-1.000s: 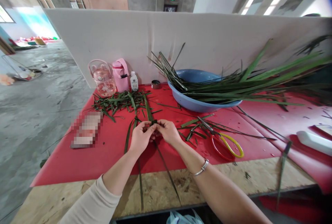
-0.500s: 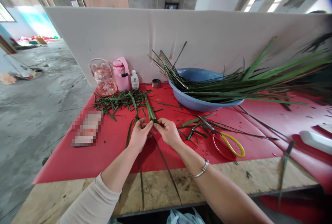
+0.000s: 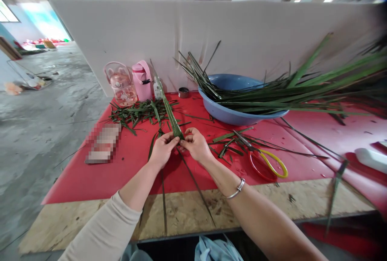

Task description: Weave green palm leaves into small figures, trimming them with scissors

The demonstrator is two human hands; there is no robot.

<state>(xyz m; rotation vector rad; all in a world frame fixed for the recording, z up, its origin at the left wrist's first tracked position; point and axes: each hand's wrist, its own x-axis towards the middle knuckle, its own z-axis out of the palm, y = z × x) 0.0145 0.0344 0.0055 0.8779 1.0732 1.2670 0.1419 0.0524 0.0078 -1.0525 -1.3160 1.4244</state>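
Observation:
My left hand (image 3: 163, 148) and my right hand (image 3: 196, 144) meet over the red sheet (image 3: 127, 182), both closed on a green palm leaf strip (image 3: 169, 110). Thumbs and fingertips pinch its near end, where it looks folded; the exact fold is hidden by the fingers. The strip's long blade points up and away, toward the bottles. Thin dark strands (image 3: 198, 188) trail from beneath my hands toward the table's near edge. To the right lie scissors (image 3: 262, 160) with one red and one yellow handle, their blades over cut leaf pieces (image 3: 226, 148).
A blue basin (image 3: 238, 118) holds long leaves (image 3: 272, 98) that reach far right. Behind a pile of leaf scraps (image 3: 136, 114) stand a clear pink bottle (image 3: 122, 88), a pink flask (image 3: 142, 81) and a small white bottle (image 3: 157, 90). A white board (image 3: 145, 35) borders the back.
The strip's far end now reaches higher, its blade standing longer above my hands. Both hands stay pinched at its near end. The whole view has shifted slightly.

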